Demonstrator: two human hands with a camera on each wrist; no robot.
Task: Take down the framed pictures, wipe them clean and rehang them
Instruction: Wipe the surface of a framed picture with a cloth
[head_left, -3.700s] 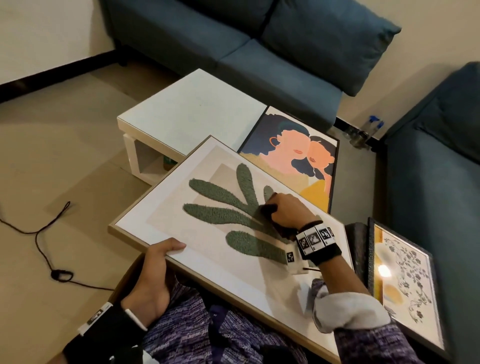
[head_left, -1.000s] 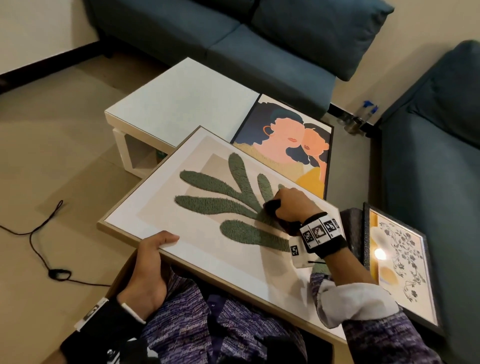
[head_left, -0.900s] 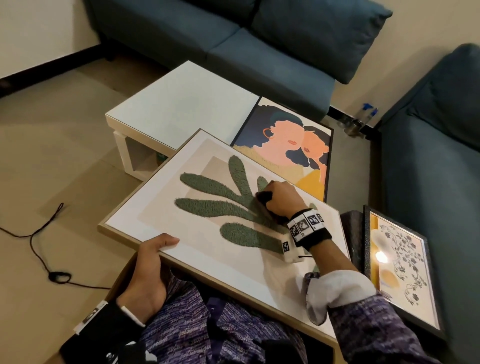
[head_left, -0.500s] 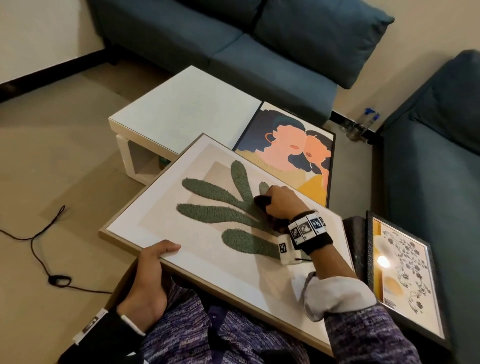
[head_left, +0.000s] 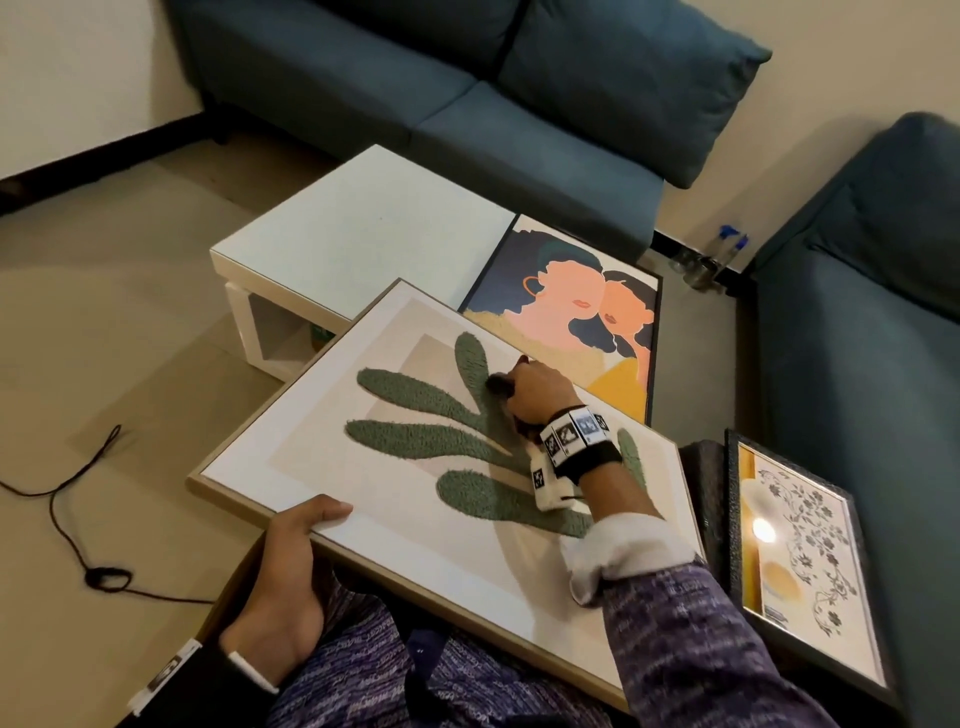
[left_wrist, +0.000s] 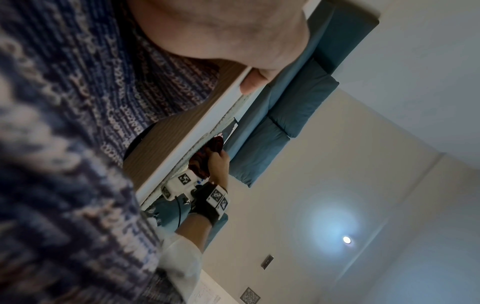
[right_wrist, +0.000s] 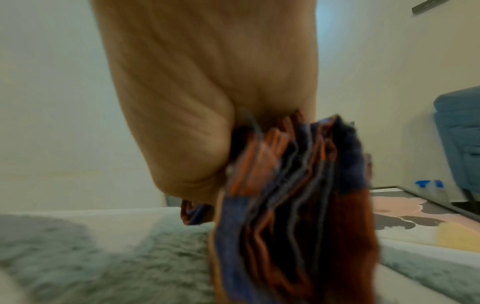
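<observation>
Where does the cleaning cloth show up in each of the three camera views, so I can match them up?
Head: the cloth is a dark bunch under the right hand, on the leaf picture, just above centre.
Left wrist: small red bundle at centre, in that hand, against the picture's face.
Right wrist: large blurred red and blue folds, lower centre-right.
Shared landmark: the blue sofa.

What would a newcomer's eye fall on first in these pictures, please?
First, the big leaf picture tilted across the person's lap, with the right hand pressing a folded cloth onto its green leaves. The left hand grips its near edge. Beyond it, the picture of two faces lies flat beside the white table.
</observation>
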